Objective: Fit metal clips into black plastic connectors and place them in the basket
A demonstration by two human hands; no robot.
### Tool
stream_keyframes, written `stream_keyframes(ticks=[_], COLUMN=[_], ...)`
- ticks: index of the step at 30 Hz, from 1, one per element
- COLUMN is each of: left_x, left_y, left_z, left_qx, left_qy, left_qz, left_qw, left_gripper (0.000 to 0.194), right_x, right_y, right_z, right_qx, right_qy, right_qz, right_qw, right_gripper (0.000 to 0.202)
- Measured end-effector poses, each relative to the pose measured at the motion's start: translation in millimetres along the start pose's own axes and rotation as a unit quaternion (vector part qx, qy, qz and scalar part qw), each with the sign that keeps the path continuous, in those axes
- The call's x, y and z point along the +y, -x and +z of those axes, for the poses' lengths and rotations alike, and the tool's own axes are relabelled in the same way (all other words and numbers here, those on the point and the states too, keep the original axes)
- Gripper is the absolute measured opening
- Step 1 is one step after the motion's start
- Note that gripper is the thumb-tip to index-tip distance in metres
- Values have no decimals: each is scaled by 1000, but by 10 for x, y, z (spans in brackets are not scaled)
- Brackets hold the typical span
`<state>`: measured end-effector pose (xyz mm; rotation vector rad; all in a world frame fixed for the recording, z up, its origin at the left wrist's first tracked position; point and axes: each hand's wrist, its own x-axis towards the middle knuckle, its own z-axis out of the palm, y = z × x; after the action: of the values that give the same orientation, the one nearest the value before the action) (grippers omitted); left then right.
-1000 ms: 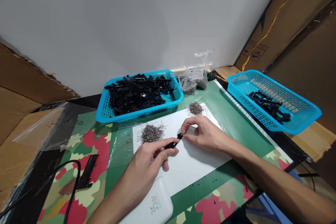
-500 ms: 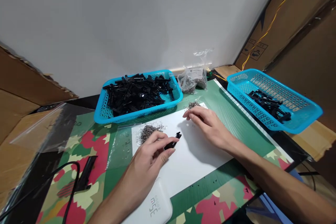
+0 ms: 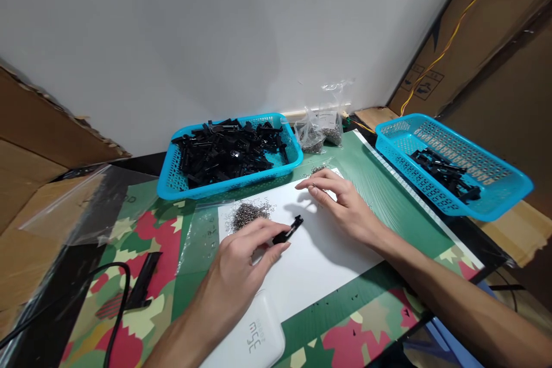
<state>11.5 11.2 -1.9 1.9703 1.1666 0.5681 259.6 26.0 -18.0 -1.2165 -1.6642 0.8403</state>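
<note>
My left hand (image 3: 245, 253) grips a small black plastic part (image 3: 294, 226) between thumb and fingers, its end pointing up and right over the white paper (image 3: 319, 259). To the right, my right hand (image 3: 340, 198) hovers above the sheet, thumb and fingers pinched together; whatever they hold is too small to name. Just behind the left fingers lies a pile of tiny metal pieces (image 3: 250, 214). A smaller metal pile (image 3: 318, 171) is partly hidden behind the right hand.
A blue basket (image 3: 233, 185) full of black parts stands at the back left, another blue basket (image 3: 495, 175) at the right. Clear bags (image 3: 330, 126) of metal pieces rest by the wall. A white power bank (image 3: 259, 333) and black cable (image 3: 125, 293) lie in front.
The black part has turned slightly in my left hand and more of it shows. My right hand's index finger is straighter, with its tip farther left. The view has shifted slightly.
</note>
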Motion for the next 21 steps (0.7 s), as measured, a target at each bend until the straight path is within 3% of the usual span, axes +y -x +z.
stream_keyframes(ticks=[5, 15, 21], left_x=[9, 3, 3], left_y=[11, 34, 37], left_z=[1, 25, 52], left_qx=[12, 14, 20], left_qy=[-26, -81, -84], left_qz=[43, 104, 115], left_qw=[999, 991, 990], left_gripper=[19, 25, 28], right_x=[6, 8, 16], right_y=[-7, 35, 50], right_z=[-10, 216, 229], right_qx=[-17, 7, 7], right_qy=[-6, -140, -116], right_qz=[-1, 91, 93], right_qw=[1000, 986, 989], right_gripper=[20, 27, 28])
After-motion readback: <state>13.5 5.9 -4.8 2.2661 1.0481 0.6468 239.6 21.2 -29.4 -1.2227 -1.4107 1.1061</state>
